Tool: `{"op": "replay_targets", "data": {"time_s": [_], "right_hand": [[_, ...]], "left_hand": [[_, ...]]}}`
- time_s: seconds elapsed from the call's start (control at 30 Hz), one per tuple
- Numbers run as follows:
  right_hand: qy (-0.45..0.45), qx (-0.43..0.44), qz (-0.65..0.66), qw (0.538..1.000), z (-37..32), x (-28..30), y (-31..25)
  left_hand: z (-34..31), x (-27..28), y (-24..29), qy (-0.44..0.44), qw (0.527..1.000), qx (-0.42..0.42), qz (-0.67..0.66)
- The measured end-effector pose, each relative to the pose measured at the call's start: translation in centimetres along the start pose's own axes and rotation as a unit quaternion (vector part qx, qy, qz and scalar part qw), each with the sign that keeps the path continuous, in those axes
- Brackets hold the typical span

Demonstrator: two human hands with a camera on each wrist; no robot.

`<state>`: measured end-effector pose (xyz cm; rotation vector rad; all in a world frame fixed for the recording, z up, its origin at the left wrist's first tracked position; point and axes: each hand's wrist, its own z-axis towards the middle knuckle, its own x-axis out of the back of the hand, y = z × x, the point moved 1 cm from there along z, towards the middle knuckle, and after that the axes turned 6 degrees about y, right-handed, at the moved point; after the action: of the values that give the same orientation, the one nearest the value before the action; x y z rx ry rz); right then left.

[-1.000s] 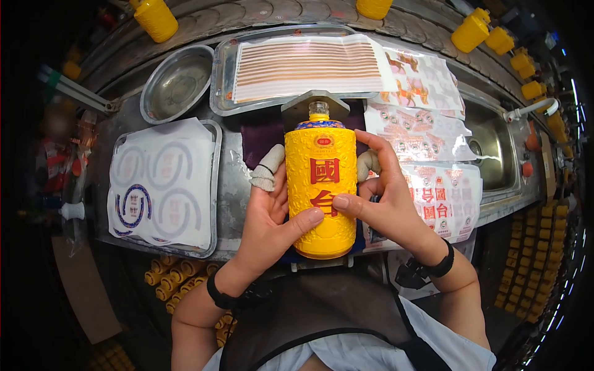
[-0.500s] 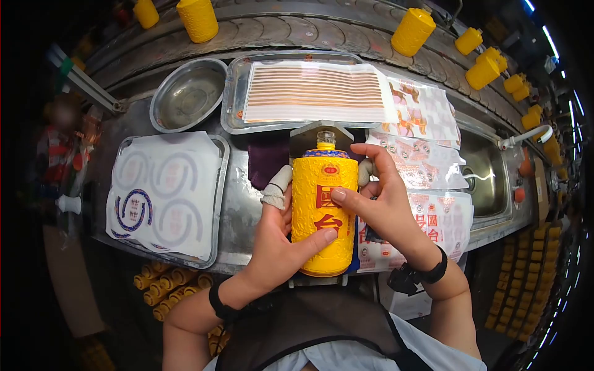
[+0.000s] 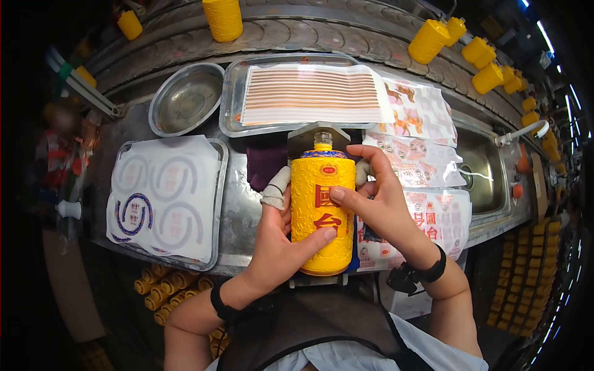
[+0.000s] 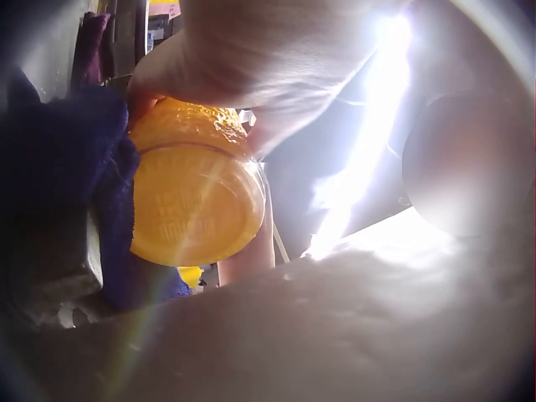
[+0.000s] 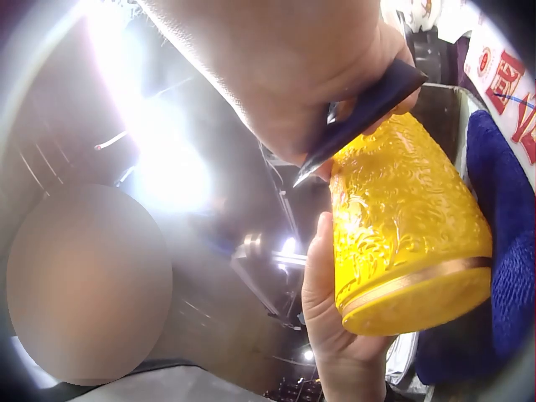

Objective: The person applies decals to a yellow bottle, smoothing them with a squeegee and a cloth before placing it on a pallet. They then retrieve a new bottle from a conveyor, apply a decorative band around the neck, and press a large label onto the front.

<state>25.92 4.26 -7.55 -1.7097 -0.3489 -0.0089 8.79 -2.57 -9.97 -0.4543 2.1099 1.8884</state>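
While both hands [image 3: 278,244] [image 3: 385,211] hold the yellow bottle [image 3: 308,185], right thumb [image 3: 346,200] higher than a second ago

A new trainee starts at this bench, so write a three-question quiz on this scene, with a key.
1. Multiple choice. Beyond the yellow bottle is a metal tray with a printed sheet. What is printed on that sheet?
A) Horses
B) Parallel stripes
C) Curved bands

2. True or false: the left hand and the right hand are both on the bottle.

3. Fill in the blank: in the head view, the round metal bowl sits to the ____ of the tray with that sheet.

Key:
1. B
2. True
3. left
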Motion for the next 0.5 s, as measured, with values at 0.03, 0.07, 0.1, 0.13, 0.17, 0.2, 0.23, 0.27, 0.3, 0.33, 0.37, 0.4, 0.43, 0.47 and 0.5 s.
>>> {"op": "replay_targets", "data": {"time_s": [0.03, 0.07, 0.1, 0.13, 0.17, 0.2, 0.23, 0.27, 0.3, 0.33, 0.37, 0.4, 0.43, 0.47, 0.5], "right_hand": [[0.001, 0.0, 0.003, 1.0, 0.0, 0.0, -0.1], [0.002, -0.001, 0.006, 1.0, 0.0, -0.1, -0.2], [0.003, -0.001, 0.009, 1.0, -0.1, -0.1, -0.3], [0.004, 0.0, 0.017, 1.0, -0.1, -0.2, -0.4], [0.004, 0.002, 0.025, 1.0, -0.1, -0.3, -0.5], [0.005, 0.004, 0.032, 0.999, -0.1, -0.3, -0.5], [0.004, 0.006, 0.021, 1.0, -0.1, -0.2, -0.5], [0.003, 0.008, 0.009, 1.0, 0.0, 0.0, -0.4], [0.002, 0.01, -0.003, 1.0, 0.1, 0.2, -0.3], [0.006, -0.012, 0.019, 1.0, 0.4, 0.6, -0.2], [0.01, -0.034, 0.04, 0.999, 0.8, 1.2, 0.1], [0.013, -0.056, 0.061, 0.997, 1.3, 1.8, 0.4], [0.025, -0.082, 0.079, 0.993, 1.8, 2.5, 0.8], [0.034, -0.103, 0.114, 0.988, 2.0, 3.3, 1.3], [0.028, -0.125, 0.151, 0.98, 2.2, 4.1, 1.7]], "left_hand": [[0.0, 0.0, 0.0, 0.001, 1.0, 0.001, 0.0], [0.0, 0.0, 0.0, 0.0, 1.0, 0.004, 0.001], [0.0, 0.0, 0.1, -0.001, 1.0, 0.007, 0.002], [0.0, 0.0, 0.1, -0.002, 1.0, 0.009, 0.003], [0.0, 0.0, 0.0, -0.001, 1.0, 0.011, 0.004], [0.0, 0.0, -0.1, 0.0, 1.0, 0.012, 0.005], [0.0, 0.1, -0.2, 0.002, 1.0, 0.013, 0.005], [0.0, 0.1, -0.2, -0.001, 1.0, 0.017, 0.004], [0.0, 0.1, -0.2, -0.003, 1.0, 0.021, 0.004], [0.0, 0.1, -0.2, -0.004, 1.0, 0.023, 0.002], [0.0, 0.0, -0.1, -0.002, 1.0, 0.017, 0.002], [0.0, 0.0, -0.1, 0.0, 1.0, 0.01, 0.001], [0.0, 0.0, -0.1, 0.002, 1.0, 0.003, 0.0], [0.0, 0.1, -0.1, 0.004, 1.0, -0.001, -0.005], [0.0, 0.1, -0.3, 0.007, 1.0, -0.006, -0.01]]}}
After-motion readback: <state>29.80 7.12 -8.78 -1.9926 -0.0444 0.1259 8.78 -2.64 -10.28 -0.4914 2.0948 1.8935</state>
